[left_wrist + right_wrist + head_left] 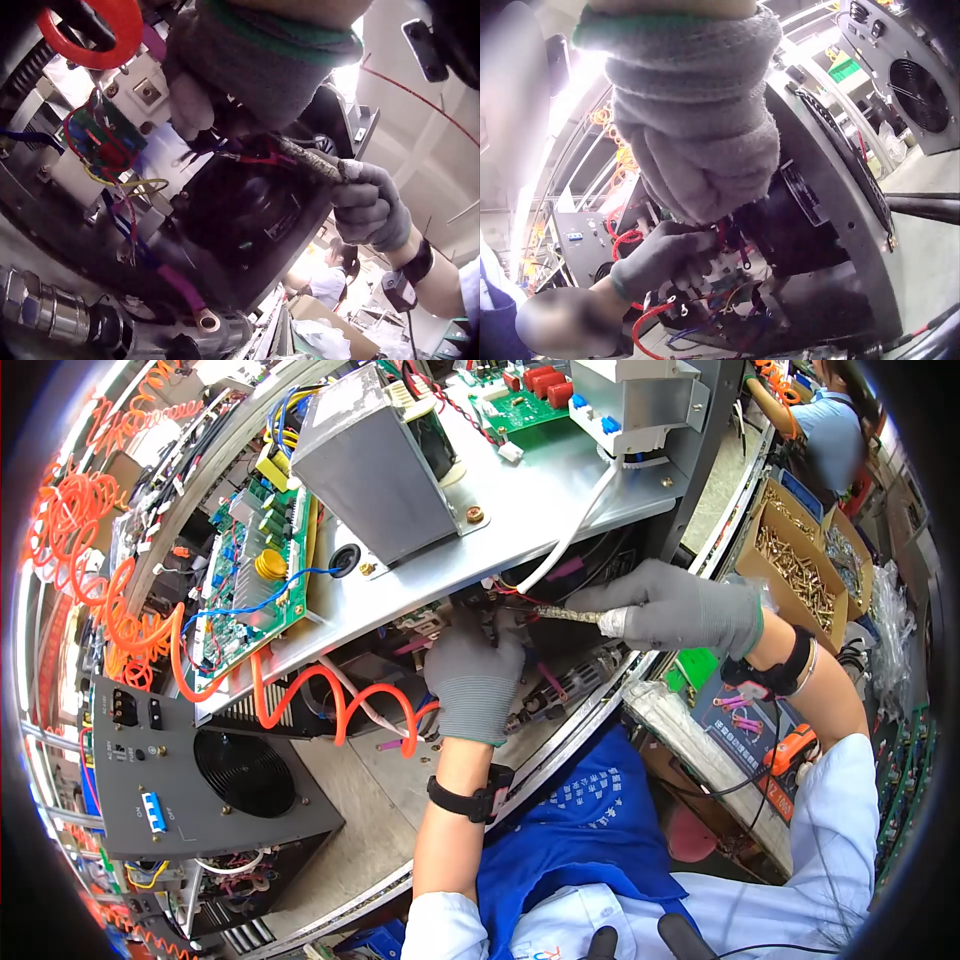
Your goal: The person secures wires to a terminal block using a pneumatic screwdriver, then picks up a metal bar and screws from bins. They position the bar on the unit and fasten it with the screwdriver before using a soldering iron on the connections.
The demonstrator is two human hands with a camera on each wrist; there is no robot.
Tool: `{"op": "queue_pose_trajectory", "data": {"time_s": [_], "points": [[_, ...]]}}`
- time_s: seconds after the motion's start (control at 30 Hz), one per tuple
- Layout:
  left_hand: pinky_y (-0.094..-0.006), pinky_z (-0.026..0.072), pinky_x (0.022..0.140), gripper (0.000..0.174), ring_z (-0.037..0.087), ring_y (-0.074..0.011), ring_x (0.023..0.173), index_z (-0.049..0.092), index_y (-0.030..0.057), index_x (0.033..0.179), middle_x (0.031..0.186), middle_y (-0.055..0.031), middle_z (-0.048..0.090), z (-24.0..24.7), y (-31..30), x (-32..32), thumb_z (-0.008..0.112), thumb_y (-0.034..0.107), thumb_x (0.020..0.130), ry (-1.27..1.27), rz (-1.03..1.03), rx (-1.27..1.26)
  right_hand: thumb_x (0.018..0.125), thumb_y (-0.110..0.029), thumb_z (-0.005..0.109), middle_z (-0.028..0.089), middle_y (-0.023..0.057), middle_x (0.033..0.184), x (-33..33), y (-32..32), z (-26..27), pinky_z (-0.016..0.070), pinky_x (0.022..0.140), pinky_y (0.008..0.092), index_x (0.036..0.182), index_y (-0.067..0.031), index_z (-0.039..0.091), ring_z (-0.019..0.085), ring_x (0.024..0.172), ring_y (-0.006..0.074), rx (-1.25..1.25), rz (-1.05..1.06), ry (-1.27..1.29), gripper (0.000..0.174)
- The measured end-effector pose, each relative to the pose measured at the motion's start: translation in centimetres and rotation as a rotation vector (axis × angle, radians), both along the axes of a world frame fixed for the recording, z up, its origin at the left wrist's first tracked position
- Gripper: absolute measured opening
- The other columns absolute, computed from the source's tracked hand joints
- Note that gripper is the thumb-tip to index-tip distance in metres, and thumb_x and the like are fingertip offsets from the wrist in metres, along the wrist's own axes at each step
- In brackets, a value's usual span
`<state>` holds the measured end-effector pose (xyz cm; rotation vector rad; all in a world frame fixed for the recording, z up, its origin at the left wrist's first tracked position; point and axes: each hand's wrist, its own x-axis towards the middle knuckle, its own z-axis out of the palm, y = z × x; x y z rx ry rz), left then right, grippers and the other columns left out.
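Observation:
My gloved right hand (690,608) grips the white-wrapped end of a thin rod-like tool (565,614) with a speckled shaft. Its far end reaches in beneath the metal shelf (520,545) of an open electrical cabinet. Beside that far end is my gloved left hand (475,675), fingers bent in among the wiring; I cannot tell what they hold. In the left wrist view the tool (311,161) slants from the right hand toward the left hand's fingers. A purple-sleeved cable (180,289) with a ring lug hangs below. Red wires (262,159) run close to the tool's far end.
A grey transformer box (365,465) and a green circuit board (262,565) stand on the shelf side. An orange coiled hose (335,705) hangs across the front. At left is another grey cabinet (190,760) with a fan. Screw-filled cartons (790,575) stand right; another person (835,435) is beyond.

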<state>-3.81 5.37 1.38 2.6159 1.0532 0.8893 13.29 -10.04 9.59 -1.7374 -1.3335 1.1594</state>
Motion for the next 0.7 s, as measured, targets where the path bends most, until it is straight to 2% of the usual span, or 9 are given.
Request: {"op": "queue_pose_trajectory", "data": {"time_s": [0.07,0.13,0.17,0.3,0.4,0.53,0.6,0.67,0.7], "points": [[-0.0451,0.0475,0.049,0.037,0.060,-0.0355,0.055,0.057,0.0011,0.081,0.060,-0.0175,0.058,-0.4,0.2,0.0,0.056,0.038,0.082,-0.030,-0.013,0.013,0.089,-0.024,0.057,0.068,0.0079,0.102,-0.8,-0.2,-0.2,0.0466,0.069,0.0235,0.125,-0.0032,0.055,0.056,0.076,0.0082,-0.061,-0.028,-0.007,0.042],[-0.0455,0.0472,0.049,0.035,0.060,-0.0357,0.055,0.057,0.0017,0.080,0.060,-0.0177,0.059,-0.5,0.3,-0.1,0.056,0.036,0.083,-0.061,-0.028,0.028,0.090,-0.025,0.050,0.060,0.0059,0.072,-1.0,-0.5,-2.0,0.0458,0.059,0.0271,0.130,-0.0015,0.050,0.053,0.064,0.0100,0.089,-0.033,-0.014,0.046],[-0.0454,0.0472,0.049,0.033,0.060,-0.0358,0.055,0.057,0.0022,0.079,0.060,-0.0178,0.059,-0.4,0.3,-0.1,0.055,0.035,0.083,-0.066,-0.032,0.015,0.089,-0.020,0.049,0.058,0.0049,0.070,-1.6,-0.8,-1.4,0.0442,0.059,0.0253,0.131,-0.0016,0.048,0.051,0.064,0.0086,0.032,-0.054,0.063,0.046],[-0.0455,0.0471,0.050,0.030,0.060,-0.0362,0.056,0.057,0.0035,0.078,0.061,-0.0183,0.059,-0.2,0.2,-0.2,0.054,0.032,0.084,-0.075,-0.046,0.014,0.088,-0.015,0.047,0.050,0.0001,0.067,-4.3,-1.4,-2.2,0.0416,0.058,0.0239,0.134,-0.0009,0.045,0.045,0.063,0.0062,0.176,-0.117,0.017,0.048],[-0.0457,0.0471,0.051,0.029,0.060,-0.0359,0.058,0.057,0.0037,0.080,0.063,-0.0185,0.060,0.1,0.1,-0.3,0.053,0.032,0.085,-0.072,-0.056,0.009,0.089,-0.015,0.045,0.050,-0.0003,0.068,-5.8,-1.5,-3.1,0.0423,0.059,0.0246,0.134,0.0002,0.044,0.045,0.063,0.0062,0.234,-0.174,0.083,0.047],[-0.0461,0.0469,0.051,0.030,0.060,-0.0363,0.057,0.057,0.0041,0.082,0.063,-0.0187,0.059,0.3,-0.2,-0.6,0.053,0.033,0.085,-0.077,-0.050,0.021,0.091,-0.015,0.045,0.050,0.0051,0.066,-8.8,-1.5,-3.6,0.0428,0.059,0.0253,0.131,0.0039,0.045,0.046,0.063,0.0068,0.323,-0.288,0.029,0.044],[-0.0440,0.0481,0.054,0.024,0.061,-0.0337,0.061,0.058,0.0045,0.087,0.070,-0.0165,0.061,2.3,-1.4,-1.6,0.057,0.029,0.083,0.011,-0.034,-0.051,0.092,-0.016,0.045,0.049,0.0071,0.063,-9.7,-1.4,-5.5,0.0419,0.057,0.0267,0.129,0.0041,0.046,0.046,0.060,0.0077,0.435,-0.339,0.019,0.042],[-0.0418,0.0484,0.061,0.021,0.060,-0.0324,0.071,0.059,0.0037,0.091,0.077,-0.0137,0.061,3.7,-1.5,-2.9,0.062,0.019,0.078,-0.313,-0.077,0.183,0.092,-0.015,0.045,0.048,0.0075,0.060,-10.5,-1.3,-5.5,0.0407,0.054,0.0284,0.129,0.0037,0.047,0.046,0.057,0.0089,0.396,-0.397,0.005,0.041],[-0.0412,0.0467,0.070,0.026,0.057,-0.0309,0.079,0.059,0.0039,0.096,0.081,-0.0107,0.059,5.0,-0.8,-3.6,0.066,0.012,0.073,-0.409,-0.079,0.449,0.093,-0.016,0.047,0.049,0.0001,0.066,-10.7,-1.3,-5.7,0.0410,0.058,0.0245,0.132,0.0031,0.044,0.045,0.063,0.0063,0.365,-0.395,0.025,0.044]]}}
